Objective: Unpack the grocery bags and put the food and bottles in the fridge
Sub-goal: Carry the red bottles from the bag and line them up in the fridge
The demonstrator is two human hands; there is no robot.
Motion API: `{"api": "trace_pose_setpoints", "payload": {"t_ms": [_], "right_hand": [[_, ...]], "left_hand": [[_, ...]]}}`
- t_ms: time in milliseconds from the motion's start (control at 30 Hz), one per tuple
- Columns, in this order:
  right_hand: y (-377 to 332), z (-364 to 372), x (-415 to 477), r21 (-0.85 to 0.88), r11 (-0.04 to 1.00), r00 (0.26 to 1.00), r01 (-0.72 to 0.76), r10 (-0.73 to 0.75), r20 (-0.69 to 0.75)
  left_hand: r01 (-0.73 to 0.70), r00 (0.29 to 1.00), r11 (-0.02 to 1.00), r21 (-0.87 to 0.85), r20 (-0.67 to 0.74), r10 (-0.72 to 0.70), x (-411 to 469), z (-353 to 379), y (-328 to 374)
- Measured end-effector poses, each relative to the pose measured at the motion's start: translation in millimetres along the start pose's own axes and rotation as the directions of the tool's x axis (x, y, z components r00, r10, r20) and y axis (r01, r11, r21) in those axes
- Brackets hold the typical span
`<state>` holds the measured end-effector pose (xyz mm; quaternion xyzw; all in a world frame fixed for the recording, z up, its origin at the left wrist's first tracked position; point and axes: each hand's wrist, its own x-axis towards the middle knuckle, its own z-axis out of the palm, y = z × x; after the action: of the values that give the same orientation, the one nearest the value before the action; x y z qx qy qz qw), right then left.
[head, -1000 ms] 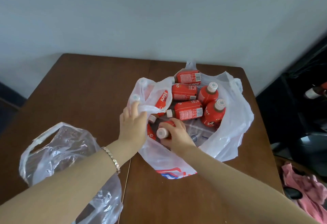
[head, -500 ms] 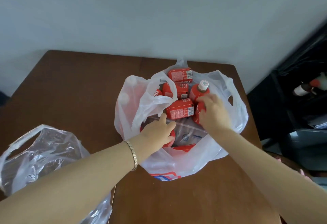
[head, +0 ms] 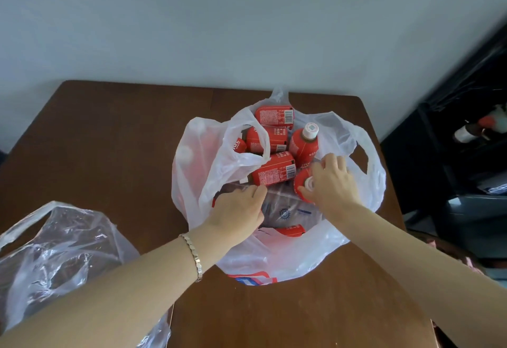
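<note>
Since earlier, our right hand (head: 333,183) has gripped the red white-capped plastic bottle (head: 301,183). We should lift it straight out of the thin white plastic bag (head: 340,133). We cannot tell what our left hand (head: 238,210) holds.

Smooth, faintly shiny brown wood for the table (head: 109,141). Thin, milky, crinkled plastic for the far bag (head: 288,254); clear glossy plastic for the near-left bag (head: 60,251). Glossy red wrap on bottles (head: 274,174).

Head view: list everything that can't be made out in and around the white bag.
- Left hand: its own back hides what the fingers touch inside the white bag.
- Red bottles: count unclear; bag plastic and the right hand cover some.
- Clear bag: cut by the left edge; contents unreadable.
- Dark shelf: items blurred, cut by the right edge.
</note>
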<state>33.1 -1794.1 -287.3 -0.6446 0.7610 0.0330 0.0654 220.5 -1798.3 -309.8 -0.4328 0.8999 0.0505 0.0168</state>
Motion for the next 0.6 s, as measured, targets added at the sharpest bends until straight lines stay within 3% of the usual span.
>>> {"api": "trace_pose_setpoints", "payload": {"t_ms": [133, 267, 367, 467, 600], "right_hand": [[-24.4, -1.5, -10.1, 0.279, 0.952, 0.975, -0.124, 0.065, 0.213], [-45.4, 5.4, -13.5, 0.482, 0.846, 0.896, -0.226, -0.014, 0.444], [-40.3, 5.3, -7.9, 0.556, 0.797, 0.89, -0.234, -0.055, 0.453], [-26.7, 2.8, -4.8, 0.587, 0.777, 0.878, -0.226, -0.098, 0.468], [-10.7, 6.1, 3.4, 0.638, 0.725, 0.895, -0.259, -0.068, 0.441]], "left_hand": [[0.006, 1.0, 0.999, -0.035, 0.011, -0.006, -2.3, 6.3, 0.7], [-0.089, 0.992, 0.996, -0.031, -0.094, 0.085, 0.9, 15.4, -3.1], [-0.129, 0.975, 0.991, 0.046, -0.176, 0.135, 4.4, 16.1, -5.9], [-0.142, 0.987, 0.989, 0.042, -0.072, 0.145, 13.6, 5.9, 0.1], [-0.219, 0.973, 0.975, -0.03, -0.076, 0.216, 34.2, 6.2, 4.8]]}}
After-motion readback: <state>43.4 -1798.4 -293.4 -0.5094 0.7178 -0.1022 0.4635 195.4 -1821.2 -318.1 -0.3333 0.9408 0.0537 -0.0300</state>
